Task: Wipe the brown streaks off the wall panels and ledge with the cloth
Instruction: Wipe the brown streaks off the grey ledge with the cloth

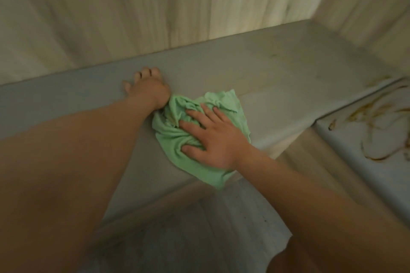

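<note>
I am facing the pale wood-grain wall panels (pixel 155 6), which are rising behind and to the right of everything else. Below them the grey ledge (pixel 255 68) is running from the left edge toward the right corner, and its surface is looking mostly clean where I can see it. On a lower white surface (pixel 346 139) just beside the ledge's right end, brown streaks (pixel 372 113) are looping about, with a few reaching up to the ledge's edge. The green cloth (pixel 168 139) is lying crumpled on the ledge near its front, one corner hanging over the front edge. I am pressing my right hand (pixel 213 137) down on the cloth, fingers spread and nearly straight, the fabric bunching under them. My left hand (pixel 147 88) is resting open on the bare ledge near the wall, fingers reaching toward the panels and holding nothing, its wrist touching the cloth.
</note>
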Action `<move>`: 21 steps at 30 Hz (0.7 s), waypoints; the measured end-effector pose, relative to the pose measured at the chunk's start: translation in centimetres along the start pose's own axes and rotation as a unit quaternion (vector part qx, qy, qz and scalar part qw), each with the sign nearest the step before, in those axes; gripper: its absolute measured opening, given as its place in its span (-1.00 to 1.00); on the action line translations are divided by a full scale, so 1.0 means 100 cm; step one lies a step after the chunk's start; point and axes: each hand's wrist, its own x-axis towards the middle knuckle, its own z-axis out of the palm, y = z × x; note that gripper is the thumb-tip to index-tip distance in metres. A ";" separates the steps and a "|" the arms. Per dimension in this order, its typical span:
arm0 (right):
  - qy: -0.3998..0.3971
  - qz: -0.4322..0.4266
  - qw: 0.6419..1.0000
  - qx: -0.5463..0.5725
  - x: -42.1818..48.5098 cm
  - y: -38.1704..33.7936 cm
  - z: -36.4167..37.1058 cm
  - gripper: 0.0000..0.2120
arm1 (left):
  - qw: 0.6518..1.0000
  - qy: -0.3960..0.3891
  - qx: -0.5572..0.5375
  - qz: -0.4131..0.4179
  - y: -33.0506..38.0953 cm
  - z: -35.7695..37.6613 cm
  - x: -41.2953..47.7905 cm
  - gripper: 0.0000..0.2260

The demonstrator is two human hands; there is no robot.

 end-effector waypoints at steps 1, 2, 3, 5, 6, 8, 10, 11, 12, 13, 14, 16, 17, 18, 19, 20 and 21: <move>0.001 -0.010 1.000 -0.007 -0.010 0.010 -0.002 -0.34 | 1.000 0.002 -0.003 0.017 0.013 0.002 -0.005 -0.55; 0.000 -0.006 1.000 -0.014 -0.018 0.022 -0.004 -0.34 | 0.999 0.003 -0.007 0.037 0.026 0.004 -0.009 -0.56; -0.008 0.009 1.000 -0.020 -0.023 0.035 -0.007 -0.33 | 0.999 0.004 -0.012 0.052 0.035 0.006 -0.012 -0.57; -0.028 0.074 0.996 -0.027 -0.028 0.063 -0.014 -0.29 | 0.997 0.009 -0.024 0.072 0.049 0.009 -0.014 -0.57; -0.036 0.115 0.992 -0.027 -0.028 0.077 -0.018 -0.27 | 0.996 0.013 -0.029 0.077 0.055 0.009 -0.013 -0.58; -0.049 0.185 0.981 -0.017 -0.022 0.099 -0.024 -0.25 | 0.996 0.018 -0.040 0.078 0.061 0.011 -0.011 -0.58; -0.060 0.226 0.972 -0.006 -0.009 0.111 -0.028 -0.26 | 0.996 0.017 -0.051 0.068 0.065 0.013 -0.008 -0.60; -0.060 0.237 0.970 -0.005 -0.002 0.114 -0.028 -0.26 | 0.996 0.017 -0.053 0.062 0.066 0.014 -0.007 -0.60; -0.059 0.246 0.967 -0.005 0.005 0.115 -0.028 -0.25 | 0.997 0.017 -0.054 0.059 0.067 0.015 -0.007 -0.60; -0.056 0.254 0.966 -0.001 0.012 0.118 -0.028 -0.24 | 0.997 0.017 -0.053 0.057 0.069 0.017 -0.005 -0.60; -0.054 0.259 0.964 0.003 0.020 0.122 -0.028 -0.23 | 0.997 0.019 -0.053 0.057 0.072 0.019 -0.001 -0.60; -0.052 0.265 0.963 0.005 0.034 0.130 -0.028 -0.21 | 0.997 0.025 -0.055 0.055 0.075 0.024 0.005 -0.59; -0.050 0.267 0.962 0.008 0.041 0.136 -0.028 -0.21 | 0.996 0.031 -0.055 0.057 0.079 0.026 0.010 -0.58; -0.048 0.269 0.962 0.011 0.047 0.140 -0.029 -0.21 | 0.996 0.038 -0.054 0.062 0.081 0.027 0.014 -0.57; -0.043 0.271 0.962 0.011 0.052 0.145 -0.029 -0.21 | 0.995 0.046 -0.053 0.071 0.083 0.029 0.017 -0.56; -0.038 0.273 0.961 0.012 0.059 0.152 -0.029 -0.21 | 0.994 0.050 -0.058 0.083 0.086 0.032 0.024 -0.55; -0.037 0.274 0.961 0.010 0.061 0.154 -0.028 -0.22 | 0.993 0.049 -0.065 0.090 0.085 0.034 0.023 -0.54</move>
